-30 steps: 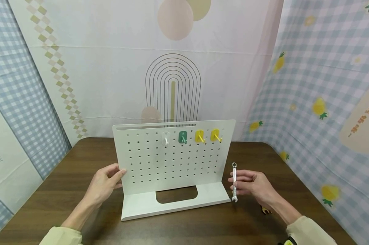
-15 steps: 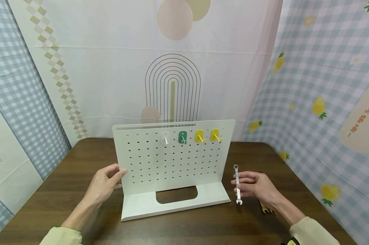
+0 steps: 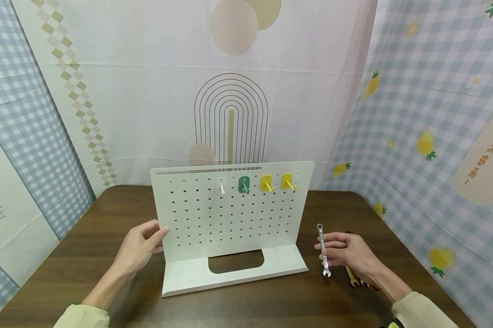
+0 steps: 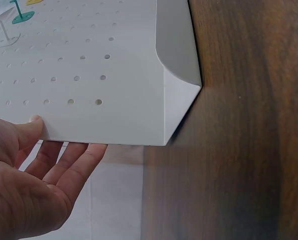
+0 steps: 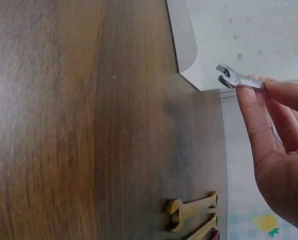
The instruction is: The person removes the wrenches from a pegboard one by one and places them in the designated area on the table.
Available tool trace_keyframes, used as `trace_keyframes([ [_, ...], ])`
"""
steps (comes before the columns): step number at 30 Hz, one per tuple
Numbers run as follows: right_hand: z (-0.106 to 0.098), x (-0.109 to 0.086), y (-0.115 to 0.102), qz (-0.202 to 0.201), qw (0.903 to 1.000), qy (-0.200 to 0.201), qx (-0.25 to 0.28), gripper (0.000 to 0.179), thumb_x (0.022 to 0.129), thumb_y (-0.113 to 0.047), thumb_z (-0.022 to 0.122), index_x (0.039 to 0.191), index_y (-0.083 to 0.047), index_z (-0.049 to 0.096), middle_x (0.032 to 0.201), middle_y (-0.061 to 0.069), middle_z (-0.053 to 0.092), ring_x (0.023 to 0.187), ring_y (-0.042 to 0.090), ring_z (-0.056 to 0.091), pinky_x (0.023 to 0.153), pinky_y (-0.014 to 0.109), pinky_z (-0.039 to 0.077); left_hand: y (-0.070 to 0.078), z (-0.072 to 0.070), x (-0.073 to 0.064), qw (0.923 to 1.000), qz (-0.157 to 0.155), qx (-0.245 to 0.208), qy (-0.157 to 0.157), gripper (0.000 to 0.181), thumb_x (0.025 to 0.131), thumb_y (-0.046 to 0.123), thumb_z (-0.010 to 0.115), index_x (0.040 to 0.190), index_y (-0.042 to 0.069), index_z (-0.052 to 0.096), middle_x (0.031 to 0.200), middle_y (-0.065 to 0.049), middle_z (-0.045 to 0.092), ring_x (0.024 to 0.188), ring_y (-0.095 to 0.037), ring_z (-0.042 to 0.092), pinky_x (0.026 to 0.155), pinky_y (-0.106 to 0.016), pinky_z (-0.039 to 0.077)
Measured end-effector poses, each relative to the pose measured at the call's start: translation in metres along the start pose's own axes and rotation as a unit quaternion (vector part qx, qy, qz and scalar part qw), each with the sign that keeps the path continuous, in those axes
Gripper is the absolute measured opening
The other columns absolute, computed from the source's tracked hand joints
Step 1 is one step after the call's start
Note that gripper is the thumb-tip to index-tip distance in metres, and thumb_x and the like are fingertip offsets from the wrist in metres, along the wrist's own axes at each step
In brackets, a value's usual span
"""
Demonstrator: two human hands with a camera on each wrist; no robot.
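Observation:
A white pegboard [image 3: 234,218] stands upright on its base, with a clear hook [image 3: 221,186], a green hook [image 3: 244,184] and two yellow hooks [image 3: 266,183] along its upper rows. My left hand [image 3: 137,248] pinches the board's left edge, thumb on the front and fingers behind, as the left wrist view also shows. My right hand [image 3: 350,255] holds a silver combination wrench [image 3: 323,250] between thumb and fingers, right of the board and apart from it. The wrench's ring end points up and its open jaw down. In the right wrist view its open end [image 5: 230,76] sticks out past the fingertips.
Gold wrenches [image 5: 194,207] lie on the brown wooden table [image 3: 246,310], partly hidden under the right forearm in the head view. A red-ended tool [image 5: 215,235] shows at the lower edge of the right wrist view. Patterned cloth curtains [image 3: 160,100] surround the table.
My right hand has moved rightward and slightly down with the silver wrench, away from the board's right edge. The wrench has tilted a little. The left hand and the board stay in place.

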State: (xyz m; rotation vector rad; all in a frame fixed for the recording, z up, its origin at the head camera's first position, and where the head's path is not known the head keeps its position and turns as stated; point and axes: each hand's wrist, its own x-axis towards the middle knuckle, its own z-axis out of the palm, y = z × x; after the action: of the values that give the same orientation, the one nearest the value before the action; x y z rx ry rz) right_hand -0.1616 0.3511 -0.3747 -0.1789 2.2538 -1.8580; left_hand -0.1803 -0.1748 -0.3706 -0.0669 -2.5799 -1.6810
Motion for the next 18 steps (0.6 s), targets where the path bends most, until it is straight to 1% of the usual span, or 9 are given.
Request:
trace_keyframes([
  [7, -0.006, -0.001, 0.005, 0.004, 0.9999, -0.003, -0.015, 0.039, 0.100, -0.001, 0.070, 0.133, 0.014, 0.058, 0.114, 0.008, 0.080, 0.093, 0.019, 0.079, 0.079, 0.036, 0.068, 0.000, 0.000, 0.000, 1.0000, 0.001, -0.003, -0.001, 0.018, 0.107, 0.015, 0.065, 0.113, -0.002, 0.070, 0.096, -0.008, 0.062, 0.084, -0.013, 0.060, 0.081, -0.026, 0.066],
  [13, -0.011, -0.002, 0.009, 0.015, 0.9996, -0.011, -0.019, 0.043, 0.100, -0.002, 0.069, 0.135, 0.018, 0.054, 0.117, 0.013, 0.078, 0.094, 0.021, 0.079, 0.079, 0.037, 0.068, 0.001, 0.000, -0.001, 1.0000, -0.003, -0.001, 0.000, 0.018, 0.107, 0.015, 0.065, 0.113, -0.001, 0.070, 0.095, -0.009, 0.062, 0.084, -0.013, 0.060, 0.081, -0.025, 0.065],
  [18, -0.016, -0.002, 0.012, 0.032, 0.9992, -0.013, -0.018, 0.044, 0.100, -0.004, 0.070, 0.136, 0.018, 0.054, 0.118, 0.015, 0.078, 0.094, 0.021, 0.079, 0.078, 0.035, 0.068, 0.002, 0.000, -0.001, 1.0000, -0.004, -0.002, 0.001, 0.018, 0.107, 0.015, 0.064, 0.113, -0.002, 0.070, 0.096, -0.009, 0.062, 0.084, -0.013, 0.060, 0.081, -0.025, 0.065],
])
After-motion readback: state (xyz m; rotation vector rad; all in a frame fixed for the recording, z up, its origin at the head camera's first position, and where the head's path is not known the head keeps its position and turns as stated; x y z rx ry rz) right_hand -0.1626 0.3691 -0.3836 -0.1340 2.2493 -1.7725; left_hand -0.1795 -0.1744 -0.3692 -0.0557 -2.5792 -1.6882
